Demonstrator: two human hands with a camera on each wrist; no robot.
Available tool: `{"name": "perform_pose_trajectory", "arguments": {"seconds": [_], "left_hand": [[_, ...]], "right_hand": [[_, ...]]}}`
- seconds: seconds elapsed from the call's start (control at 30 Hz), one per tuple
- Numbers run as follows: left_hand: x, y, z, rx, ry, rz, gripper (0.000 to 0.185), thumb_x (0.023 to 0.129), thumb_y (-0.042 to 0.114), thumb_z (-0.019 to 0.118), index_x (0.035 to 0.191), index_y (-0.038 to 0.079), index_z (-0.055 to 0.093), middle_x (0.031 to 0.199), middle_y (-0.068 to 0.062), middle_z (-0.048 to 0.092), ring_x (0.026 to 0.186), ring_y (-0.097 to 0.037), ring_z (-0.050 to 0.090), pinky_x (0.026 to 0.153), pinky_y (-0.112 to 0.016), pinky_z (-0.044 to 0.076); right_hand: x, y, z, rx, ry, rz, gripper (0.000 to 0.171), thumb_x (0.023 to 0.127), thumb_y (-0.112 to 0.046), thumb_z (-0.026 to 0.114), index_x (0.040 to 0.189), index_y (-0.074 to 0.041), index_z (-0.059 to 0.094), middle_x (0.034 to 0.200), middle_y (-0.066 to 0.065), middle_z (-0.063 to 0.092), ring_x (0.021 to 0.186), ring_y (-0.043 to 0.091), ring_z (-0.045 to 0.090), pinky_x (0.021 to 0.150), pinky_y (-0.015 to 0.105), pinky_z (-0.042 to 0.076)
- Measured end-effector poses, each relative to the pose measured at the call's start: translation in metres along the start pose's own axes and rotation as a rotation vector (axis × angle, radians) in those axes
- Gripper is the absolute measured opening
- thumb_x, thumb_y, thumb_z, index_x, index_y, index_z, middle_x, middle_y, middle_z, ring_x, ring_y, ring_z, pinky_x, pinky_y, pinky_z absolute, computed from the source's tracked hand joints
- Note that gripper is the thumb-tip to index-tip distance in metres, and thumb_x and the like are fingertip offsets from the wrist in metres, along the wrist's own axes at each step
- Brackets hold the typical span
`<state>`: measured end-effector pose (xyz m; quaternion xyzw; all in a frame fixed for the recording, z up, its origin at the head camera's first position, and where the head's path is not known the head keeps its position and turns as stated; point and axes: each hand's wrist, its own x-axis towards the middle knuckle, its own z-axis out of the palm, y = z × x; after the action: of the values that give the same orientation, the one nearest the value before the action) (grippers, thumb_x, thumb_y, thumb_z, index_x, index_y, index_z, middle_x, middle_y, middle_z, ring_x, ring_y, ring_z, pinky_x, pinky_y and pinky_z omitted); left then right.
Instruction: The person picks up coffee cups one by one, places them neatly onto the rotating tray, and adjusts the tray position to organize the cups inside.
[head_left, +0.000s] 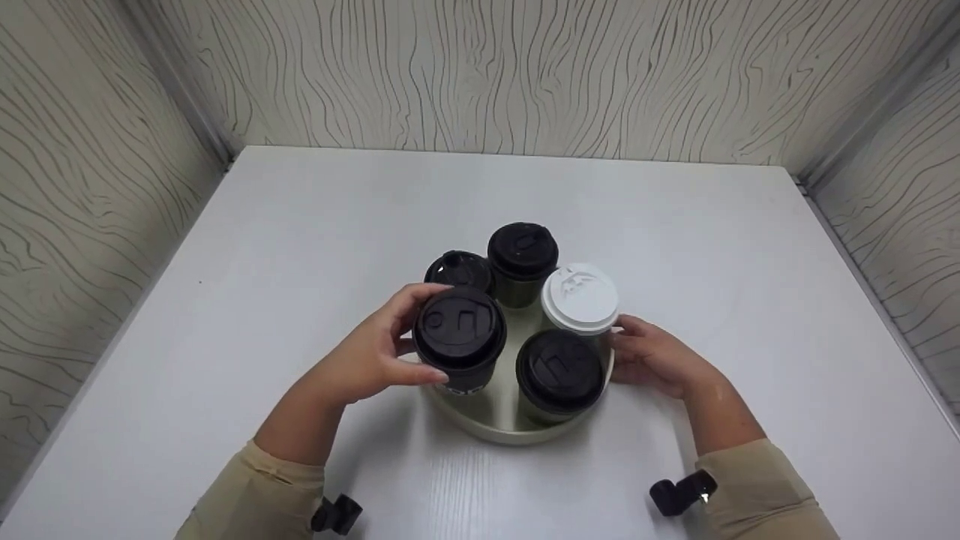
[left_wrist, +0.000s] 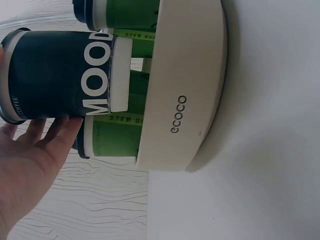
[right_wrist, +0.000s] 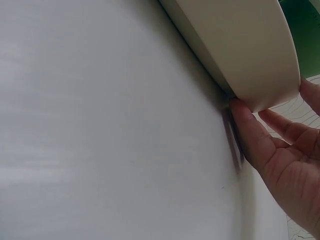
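Observation:
My left hand (head_left: pixel 367 352) grips a dark paper coffee cup (left_wrist: pixel 55 75) with a black lid and white "MOOD" lettering. It is upright, its white base above the rim of a round cream tray (left_wrist: pixel 185 60) marked "ecoco". On the tray's right side, my right hand (right_wrist: pixel 287 160) holds the wall, with fingertips at the rim and the bottom edge. Four things would crowd it, so several lidded cups stand there: a black-lidded cup (head_left: pixel 523 251) at the back, another (head_left: pixel 459 274) beside it, a white-lidded cup (head_left: pixel 581 298) at right and a black-lidded cup (head_left: pixel 560 375) in front.
The tray stands on a white table (head_left: pixel 337 202). Wood-grain patterned walls (head_left: pixel 480 75) enclose the table's back and sides. Black camera mounts (head_left: pixel 337 514) stick out from both sleeves near the table's front.

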<state>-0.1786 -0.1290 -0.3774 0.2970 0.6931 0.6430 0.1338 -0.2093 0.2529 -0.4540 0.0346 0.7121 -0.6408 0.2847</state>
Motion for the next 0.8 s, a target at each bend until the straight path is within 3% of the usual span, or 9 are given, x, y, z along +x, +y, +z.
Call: {"name": "perform_pose_trajectory", "arguments": {"seconds": [0.3, 0.6, 0.8], "left_hand": [[0.003, -0.012, 0.006, 0.032, -0.027, -0.036, 0.081, 0.065, 0.006, 0.081, 0.133, 0.017, 0.039, 0.125, -0.006, 0.048, 0.11, -0.023, 0.049, 0.093, -0.038, 0.044], [0.004, -0.027, 0.013, 0.056, -0.025, -0.066, 0.082, 0.064, 0.007, 0.082, 0.133, 0.02, 0.039, 0.126, -0.002, 0.048, 0.113, -0.02, 0.048, 0.091, -0.038, 0.044], [0.002, -0.011, 0.019, 0.053, -0.008, -0.075, 0.081, 0.064, 0.002, 0.08, 0.133, 0.011, 0.038, 0.126, -0.005, 0.048, 0.113, -0.022, 0.047, 0.091, -0.041, 0.044]], "right_hand": [[-0.001, -0.001, 0.001, 0.026, -0.039, -0.024, 0.065, 0.092, -0.026, 0.053, 0.143, -0.002, 0.019, 0.123, 0.02, 0.043, 0.1, 0.027, 0.06, 0.086, 0.042, 0.049], [-0.002, 0.0, 0.001, 0.038, -0.018, 0.003, 0.066, 0.092, -0.025, 0.054, 0.143, -0.004, 0.019, 0.126, 0.02, 0.04, 0.1, 0.024, 0.059, 0.087, 0.041, 0.048], [-0.002, 0.0, 0.001, 0.041, -0.025, -0.003, 0.065, 0.093, -0.023, 0.052, 0.144, -0.003, 0.017, 0.124, 0.02, 0.04, 0.099, 0.025, 0.059, 0.087, 0.042, 0.048]]}}
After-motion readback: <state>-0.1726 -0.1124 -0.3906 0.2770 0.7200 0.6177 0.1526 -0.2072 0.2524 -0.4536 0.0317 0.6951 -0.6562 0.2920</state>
